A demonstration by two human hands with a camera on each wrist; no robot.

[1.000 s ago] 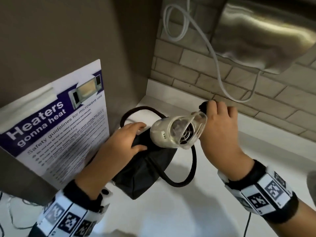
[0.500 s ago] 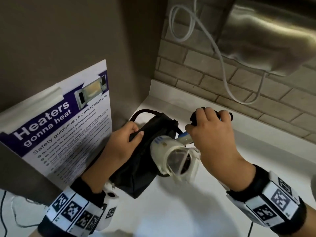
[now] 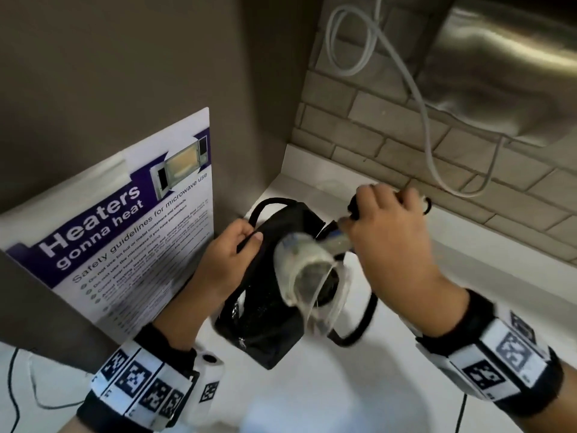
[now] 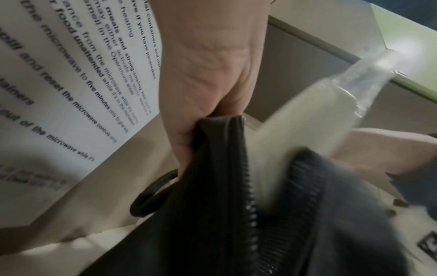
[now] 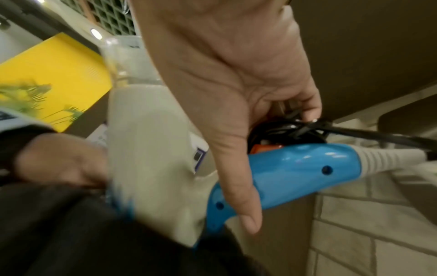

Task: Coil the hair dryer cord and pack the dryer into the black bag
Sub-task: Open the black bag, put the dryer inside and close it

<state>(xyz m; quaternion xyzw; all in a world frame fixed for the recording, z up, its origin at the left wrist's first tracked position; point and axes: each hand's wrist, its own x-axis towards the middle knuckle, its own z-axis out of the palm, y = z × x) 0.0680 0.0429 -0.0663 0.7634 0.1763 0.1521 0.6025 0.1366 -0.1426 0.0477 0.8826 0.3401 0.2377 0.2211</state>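
The black bag (image 3: 265, 323) sits on the white counter (image 3: 312, 395), its zipped mouth held apart. My left hand (image 3: 231, 254) grips the bag's upper edge (image 4: 220, 130) beside its carry strap (image 3: 271, 203). The white hair dryer (image 3: 309, 276) with a clear nozzle hangs over the bag's opening, barrel tilted down toward me. My right hand (image 3: 384, 226) holds its blue handle (image 5: 295, 171) together with the bundled black cord (image 5: 290, 127). In the left wrist view the dryer (image 4: 307, 121) stands blurred between the zipper edges.
A microwave safety poster (image 3: 125, 232) leans against the grey panel on the left. A brick wall (image 3: 406, 157) runs behind the counter, with a white cable (image 3: 418, 98) hanging from a steel appliance (image 3: 505, 67). Thin black wires (image 3: 18, 389) lie at lower left.
My right hand has swung the dryer down and over the bag's mouth, barrel now pointing toward me. My left hand has lifted the bag's edge and pulled it open.
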